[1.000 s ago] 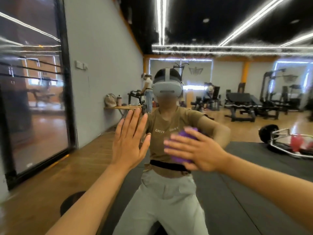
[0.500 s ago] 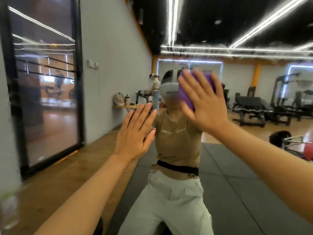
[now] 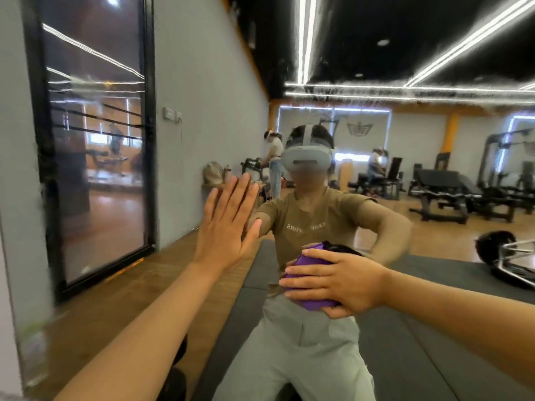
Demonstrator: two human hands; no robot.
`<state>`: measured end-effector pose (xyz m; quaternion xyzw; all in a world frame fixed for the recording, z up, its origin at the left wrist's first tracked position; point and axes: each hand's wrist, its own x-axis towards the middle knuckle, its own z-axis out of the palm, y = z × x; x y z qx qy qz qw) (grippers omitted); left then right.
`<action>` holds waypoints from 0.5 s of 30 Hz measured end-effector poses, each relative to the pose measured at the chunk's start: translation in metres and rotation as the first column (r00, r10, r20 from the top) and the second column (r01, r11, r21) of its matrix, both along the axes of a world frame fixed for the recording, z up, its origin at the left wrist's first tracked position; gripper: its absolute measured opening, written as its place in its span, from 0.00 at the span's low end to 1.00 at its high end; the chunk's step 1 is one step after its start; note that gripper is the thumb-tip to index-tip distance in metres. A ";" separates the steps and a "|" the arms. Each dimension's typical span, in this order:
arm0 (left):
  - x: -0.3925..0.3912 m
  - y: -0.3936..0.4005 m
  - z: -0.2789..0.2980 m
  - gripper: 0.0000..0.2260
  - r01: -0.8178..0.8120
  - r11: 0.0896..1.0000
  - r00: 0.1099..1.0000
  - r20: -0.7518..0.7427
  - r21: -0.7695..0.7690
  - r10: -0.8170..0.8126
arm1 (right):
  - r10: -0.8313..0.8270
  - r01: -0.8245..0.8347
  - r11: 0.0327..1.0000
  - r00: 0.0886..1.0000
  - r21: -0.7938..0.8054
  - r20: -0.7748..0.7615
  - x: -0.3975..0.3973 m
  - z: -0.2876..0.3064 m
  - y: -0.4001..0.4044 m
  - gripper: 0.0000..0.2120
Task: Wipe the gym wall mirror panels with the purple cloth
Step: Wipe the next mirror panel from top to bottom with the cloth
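Cloth (image 3: 314, 266), purple, bunched under right hand (image 3: 338, 282) on smooth mirror (image 3: 376, 169).

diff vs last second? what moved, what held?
The right hand swept the purple cloth up the mirror to head height, then back down to waist height, pressing it throughout. The left hand stayed flat on the glass, fingers up.

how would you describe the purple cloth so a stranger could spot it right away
Start at the big wall mirror facing the person. Low and right of centre, the right hand presses a bunched cloth flat against the glass. It is the only vivid purple thing, peeking out around the fingers.
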<state>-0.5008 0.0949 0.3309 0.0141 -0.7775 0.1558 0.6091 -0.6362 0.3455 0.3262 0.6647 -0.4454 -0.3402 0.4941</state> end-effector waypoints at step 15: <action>0.012 -0.020 -0.009 0.28 0.054 0.979 0.998 0.005 0.198 -0.056 | 0.212 0.183 0.540 0.915 -0.821 0.344 0.030 0.164 -0.054 0.30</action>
